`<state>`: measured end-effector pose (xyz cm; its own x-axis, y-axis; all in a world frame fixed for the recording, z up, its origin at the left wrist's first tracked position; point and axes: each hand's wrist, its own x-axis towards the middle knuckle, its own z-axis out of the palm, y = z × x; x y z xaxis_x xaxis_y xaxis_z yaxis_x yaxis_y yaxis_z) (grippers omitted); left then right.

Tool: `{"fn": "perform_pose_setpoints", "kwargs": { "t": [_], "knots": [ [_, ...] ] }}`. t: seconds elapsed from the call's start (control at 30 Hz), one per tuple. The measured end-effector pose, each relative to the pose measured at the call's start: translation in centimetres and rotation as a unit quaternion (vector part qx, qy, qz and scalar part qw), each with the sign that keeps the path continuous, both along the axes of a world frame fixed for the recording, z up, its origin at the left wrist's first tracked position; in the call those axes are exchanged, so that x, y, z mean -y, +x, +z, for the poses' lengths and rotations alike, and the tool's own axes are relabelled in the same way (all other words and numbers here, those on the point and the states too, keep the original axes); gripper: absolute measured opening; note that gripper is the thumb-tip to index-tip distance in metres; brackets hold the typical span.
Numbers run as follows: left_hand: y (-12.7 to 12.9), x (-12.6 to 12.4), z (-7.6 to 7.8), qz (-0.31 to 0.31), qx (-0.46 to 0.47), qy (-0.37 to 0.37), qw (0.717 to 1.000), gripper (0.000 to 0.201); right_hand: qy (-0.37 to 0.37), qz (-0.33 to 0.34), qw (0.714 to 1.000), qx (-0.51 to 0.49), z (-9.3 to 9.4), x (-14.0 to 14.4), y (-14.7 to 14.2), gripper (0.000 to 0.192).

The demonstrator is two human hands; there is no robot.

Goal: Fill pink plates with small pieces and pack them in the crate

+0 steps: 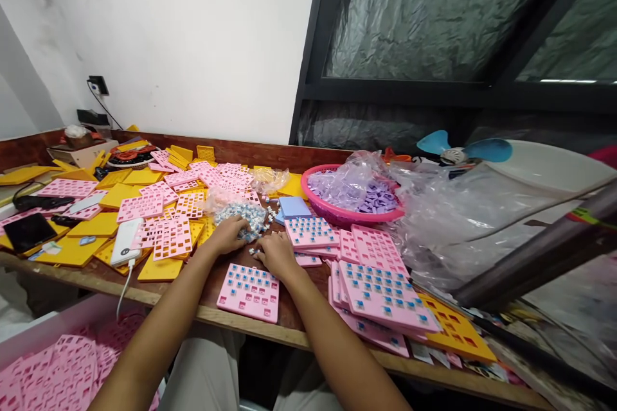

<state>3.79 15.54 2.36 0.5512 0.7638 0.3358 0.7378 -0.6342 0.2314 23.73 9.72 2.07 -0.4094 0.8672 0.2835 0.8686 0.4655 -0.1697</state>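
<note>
My left hand [230, 235] rests with curled fingers on a heap of small blue-and-white switch parts [243, 213] lying in a clear plastic bag. My right hand [276, 253] lies beside it, fingers down on the wooden table, touching a few loose parts at the heap's edge. Just in front of both hands lies a pink grid tray [249, 291] partly filled with blue parts. Whether either hand pinches a part is hidden by the fingers.
Filled pink trays [385, 292] are stacked at the right, empty pink and yellow trays [164, 231] spread at the left. A pink basket [337, 212] of purple pieces stands behind. A phone [29, 232], a power bank [124, 241], a small fan [453, 154] and plastic bags lie around.
</note>
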Motion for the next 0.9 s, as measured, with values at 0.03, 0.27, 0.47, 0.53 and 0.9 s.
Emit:
{"fn": "perform_pose_setpoints", "kwargs": {
  "t": [0.03, 0.27, 0.47, 0.53, 0.9],
  "knots": [
    [-0.5, -0.1, -0.3, -0.002, 0.006, 0.0, 1.0, 0.027, -0.01, 0.008, 1.0, -0.002, 0.1, 0.1, -0.1, 0.007],
    [-1.0, 1.3, 0.2, 0.042, 0.015, 0.018, 0.999, 0.032, 0.012, 0.026, 0.977, -0.21, 1.6, 0.5, -0.1, 0.024],
    [1.4, 2.6, 0.9, -0.051, -0.016, 0.043, 0.998, 0.037, 0.046, -0.004, 0.862, -0.505, 2.4, -0.5, 1.3, 0.031],
    [1.4, 2.3, 0.7, -0.044, -0.045, 0.035, 0.997, 0.034, 0.015, -0.007, 0.85, -0.527, 2.1, -0.8, 1.5, 0.033],
    [2.2, 1.4, -0.8, 0.015, -0.044, 0.053, 0.998, 0.016, -0.053, 0.037, 0.862, -0.503, 0.8, -1.2, 1.2, 0.028]
  ]
}}
